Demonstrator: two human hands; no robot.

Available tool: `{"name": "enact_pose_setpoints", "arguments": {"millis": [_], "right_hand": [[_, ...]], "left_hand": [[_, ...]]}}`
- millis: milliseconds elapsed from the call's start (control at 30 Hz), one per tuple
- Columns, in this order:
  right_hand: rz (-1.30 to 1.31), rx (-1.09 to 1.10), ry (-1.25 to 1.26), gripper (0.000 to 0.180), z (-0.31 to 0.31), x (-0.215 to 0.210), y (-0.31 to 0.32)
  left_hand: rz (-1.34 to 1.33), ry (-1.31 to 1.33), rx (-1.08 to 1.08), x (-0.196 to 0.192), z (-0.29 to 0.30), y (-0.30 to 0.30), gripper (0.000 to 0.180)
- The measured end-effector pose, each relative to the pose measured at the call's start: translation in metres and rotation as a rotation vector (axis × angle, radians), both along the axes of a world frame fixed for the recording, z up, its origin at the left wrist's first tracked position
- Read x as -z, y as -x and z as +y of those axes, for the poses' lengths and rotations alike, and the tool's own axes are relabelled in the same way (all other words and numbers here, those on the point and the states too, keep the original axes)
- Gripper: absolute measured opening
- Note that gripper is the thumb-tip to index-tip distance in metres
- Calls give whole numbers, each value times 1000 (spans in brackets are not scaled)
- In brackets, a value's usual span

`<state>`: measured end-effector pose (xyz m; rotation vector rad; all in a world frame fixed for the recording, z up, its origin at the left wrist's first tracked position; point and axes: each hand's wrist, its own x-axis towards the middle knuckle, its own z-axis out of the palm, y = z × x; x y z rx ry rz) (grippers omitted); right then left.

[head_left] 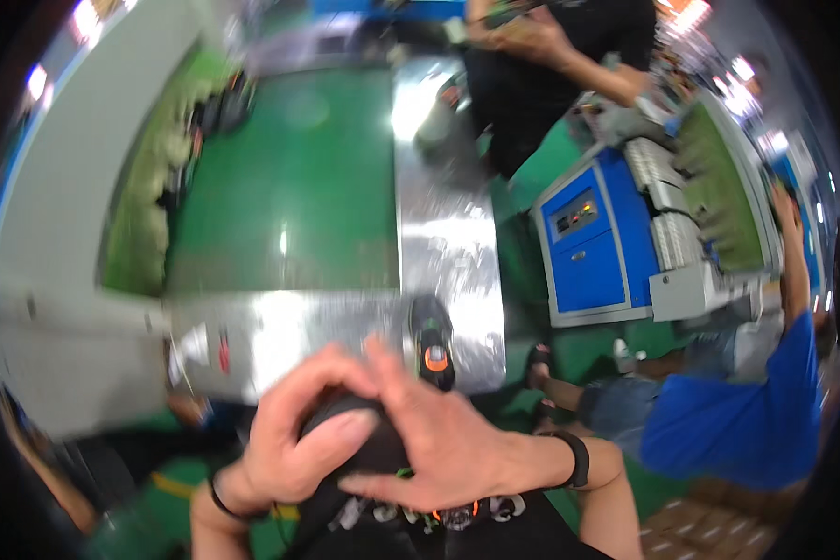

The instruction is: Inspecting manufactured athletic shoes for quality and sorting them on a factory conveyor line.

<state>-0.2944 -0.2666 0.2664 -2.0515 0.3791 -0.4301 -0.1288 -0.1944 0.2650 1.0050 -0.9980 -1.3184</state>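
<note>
Close to my body, both hands are around a black shoe (369,446), its dark rounded part showing between them. My left hand (303,431) curves over its left side, thumb lying across the top. From the right, my right hand (443,437) presses on it with the fingers stretched forward and the thumb below. Much of the shoe is hidden, and motion blurs its outline. Just beyond my right hand, a dark shoe with an orange patch (431,341) sits on the shiny metal ledge (285,327).
A green conveyor belt (285,187) lies ahead, edged by metal. Several dark shoes (222,107) stand at the grey machine's (75,196) opening on the left. A blue cabinet (583,243) is at right. Co-workers stand ahead (569,56) and at right, in blue (733,411).
</note>
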Motion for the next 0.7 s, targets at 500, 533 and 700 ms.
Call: {"name": "enact_pose_setpoints", "arguments": {"millis": [500,533,700], "right_hand": [[-124,408,-1077,36,-82,60,-34],[-192,614,-842,37,-76,54,-33],[-541,498,-175,40,-21,14,0]], "left_hand": [[625,-360,132,85,14,8,57],[711,-365,58,85,15,6,53],[580,-273,-235,77,18,-14,48]]}}
